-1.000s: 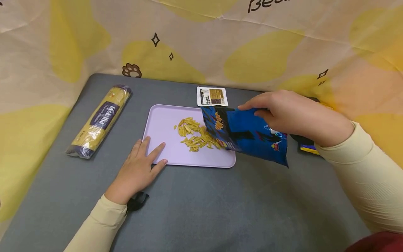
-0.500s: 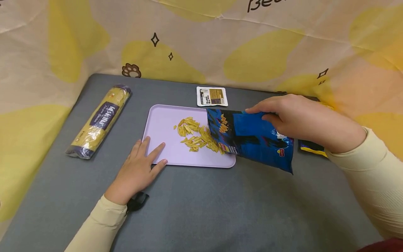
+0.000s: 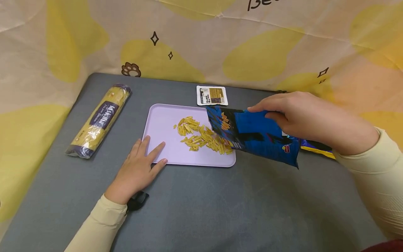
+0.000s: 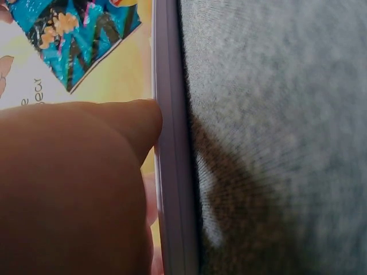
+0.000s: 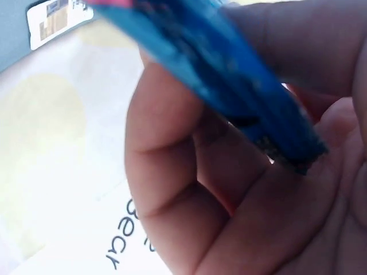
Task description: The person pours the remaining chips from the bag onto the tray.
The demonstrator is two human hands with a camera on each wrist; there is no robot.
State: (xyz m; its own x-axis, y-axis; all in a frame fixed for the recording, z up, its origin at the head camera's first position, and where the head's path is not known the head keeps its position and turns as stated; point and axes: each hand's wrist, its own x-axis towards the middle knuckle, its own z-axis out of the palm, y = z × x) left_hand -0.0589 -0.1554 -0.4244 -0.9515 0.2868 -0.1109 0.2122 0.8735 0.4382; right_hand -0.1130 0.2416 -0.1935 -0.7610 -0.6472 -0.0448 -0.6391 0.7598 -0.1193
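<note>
My right hand pinches a blue snack bag between thumb and curled fingers. The bag slants with its mouth low over the right side of a lilac tray. Yellow stick-shaped chips lie loose on that tray, some right at the bag's mouth. Spread fingers of my left hand rest on the tray's near left corner. In the left wrist view the thumb lies against the tray's edge. The right wrist view shows the bag held between thumb and fingers.
A long plastic-wrapped yellow package lies on the grey table at the left. Behind the tray is a small white-edged packet. A purple and yellow package is partly hidden behind my right arm. A patterned cloth hangs behind.
My right hand and the bag have shifted a little to the right. More chips now lie near the tray's right side. The left hand has stayed put.
</note>
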